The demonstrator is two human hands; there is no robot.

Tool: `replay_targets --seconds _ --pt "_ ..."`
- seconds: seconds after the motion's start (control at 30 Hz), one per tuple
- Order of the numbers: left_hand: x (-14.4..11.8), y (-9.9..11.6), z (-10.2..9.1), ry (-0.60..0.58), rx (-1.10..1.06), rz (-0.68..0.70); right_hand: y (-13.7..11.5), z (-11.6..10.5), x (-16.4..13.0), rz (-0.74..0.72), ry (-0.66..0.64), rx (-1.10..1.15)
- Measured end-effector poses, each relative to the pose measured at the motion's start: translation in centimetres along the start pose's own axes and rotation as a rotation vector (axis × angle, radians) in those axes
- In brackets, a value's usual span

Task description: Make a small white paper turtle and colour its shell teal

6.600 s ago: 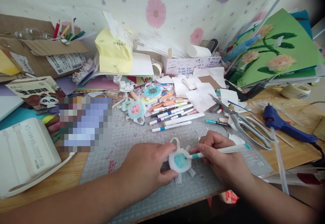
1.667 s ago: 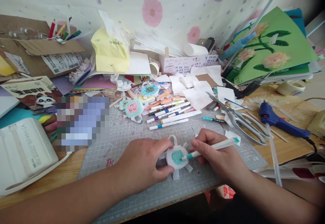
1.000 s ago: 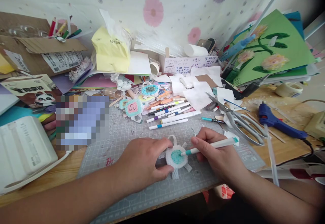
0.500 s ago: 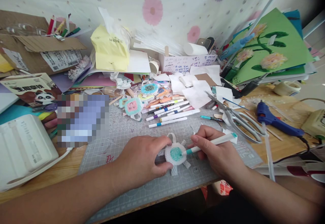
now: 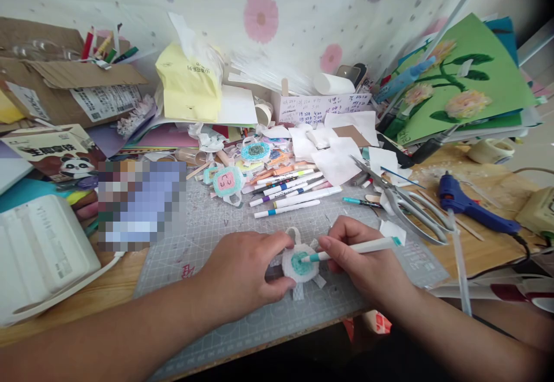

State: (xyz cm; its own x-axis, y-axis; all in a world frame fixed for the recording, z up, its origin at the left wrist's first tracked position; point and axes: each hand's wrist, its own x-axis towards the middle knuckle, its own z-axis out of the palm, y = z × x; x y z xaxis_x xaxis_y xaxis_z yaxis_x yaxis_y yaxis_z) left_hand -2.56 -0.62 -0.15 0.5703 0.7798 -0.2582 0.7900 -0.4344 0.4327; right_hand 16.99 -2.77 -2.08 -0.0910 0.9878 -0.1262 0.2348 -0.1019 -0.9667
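Observation:
On the grey cutting mat (image 5: 190,307) lies a small white textured paper craft piece (image 5: 309,273), roughly round, with strip-like tabs and a loop on top. A teal patch is coloured in its middle. My left hand (image 5: 246,269) grips its left edge between thumb and fingers. In my right hand (image 5: 359,258) is a white marker (image 5: 367,247) with a teal end, held like a pen, its tip touching the teal patch. Similar coloured pieces, one with a pink face (image 5: 227,181) and one with a blue centre (image 5: 255,150), lie farther back.
Several markers (image 5: 298,188) lie behind my hands. Large scissors (image 5: 407,206) and a blue glue gun (image 5: 471,206) rest at the right. A cardboard box (image 5: 47,90), a panda box (image 5: 56,151) and a white device (image 5: 47,255) stand left. Paper scraps (image 5: 335,160) lie at the back.
The marker tip has moved left across the teal patch, and my right hand has shifted slightly with it. My left hand keeps its grip on the craft piece.

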Motion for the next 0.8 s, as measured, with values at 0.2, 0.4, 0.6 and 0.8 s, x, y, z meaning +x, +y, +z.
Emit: replay_targets --seconds 0.2,0.4,0.6,0.8 --pt "-0.06 -0.28 0.41 0.038 0.001 0.022 -0.12 -0.29 -0.1 -0.013 -0.014 -0.026" --pt "-0.04 -0.05 0.1 0.017 0.0 0.019 -0.03 -0.68 -0.17 0.003 -0.041 0.03" --pt "-0.1 0.14 -0.09 0.013 0.0 0.012 -0.31 -0.47 -0.33 -0.001 -0.073 -0.031" --pt "-0.16 0.18 -0.14 0.0 -0.001 -0.001 -0.42 -0.57 -0.27 0.009 -0.057 -0.026"
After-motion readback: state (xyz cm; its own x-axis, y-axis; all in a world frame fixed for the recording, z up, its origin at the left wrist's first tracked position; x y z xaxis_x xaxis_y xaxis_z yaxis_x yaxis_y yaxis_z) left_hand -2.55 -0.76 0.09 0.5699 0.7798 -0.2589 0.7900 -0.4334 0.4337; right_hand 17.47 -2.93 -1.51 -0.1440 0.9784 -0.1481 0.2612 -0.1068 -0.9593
